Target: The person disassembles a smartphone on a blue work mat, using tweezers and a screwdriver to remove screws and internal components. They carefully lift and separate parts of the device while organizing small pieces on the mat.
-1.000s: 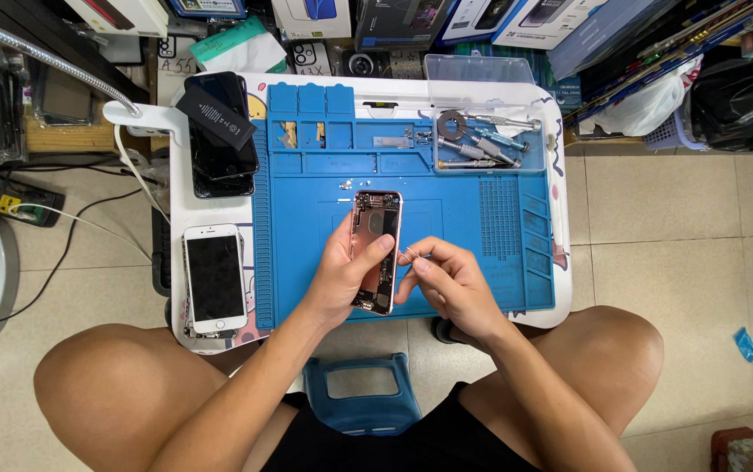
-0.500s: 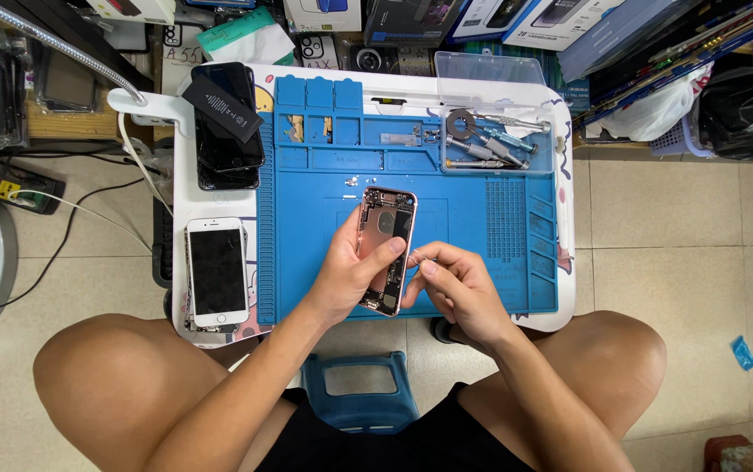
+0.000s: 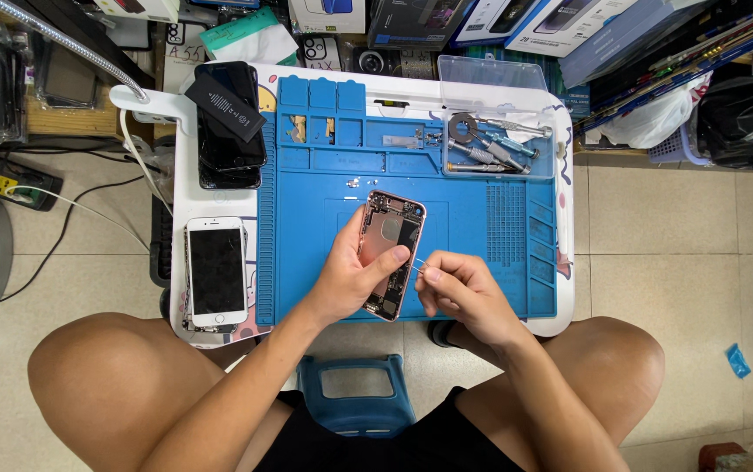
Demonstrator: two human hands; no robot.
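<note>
1. Phone housing [image 3: 389, 252], rose-gold and opened up with its inner parts showing, sits tilted above the blue repair mat [image 3: 472, 227], near the mat's front edge.
2. My left hand [image 3: 350, 280] grips the housing from its left side, thumb laid across the open face, fingers wrapped behind.
3. My right hand [image 3: 464, 293] is just beside the housing's right edge, thumb and forefinger pinched tight on a thin pale strip [image 3: 418, 262] that runs toward the housing; I cannot tell what the strip is.
4. A white phone [image 3: 216, 271] with a dark screen lies face up on the small white table [image 3: 186, 188], left of the mat.
5. Farther back on that side, a black battery [image 3: 225, 107] rests across a stack of dark phones [image 3: 232, 149].
6. A clear plastic tray [image 3: 499, 140] at the mat's back right holds screwdrivers and a metal ring.
7. A blue stool [image 3: 354, 402] shows between my knees, under the table's front edge.
</note>
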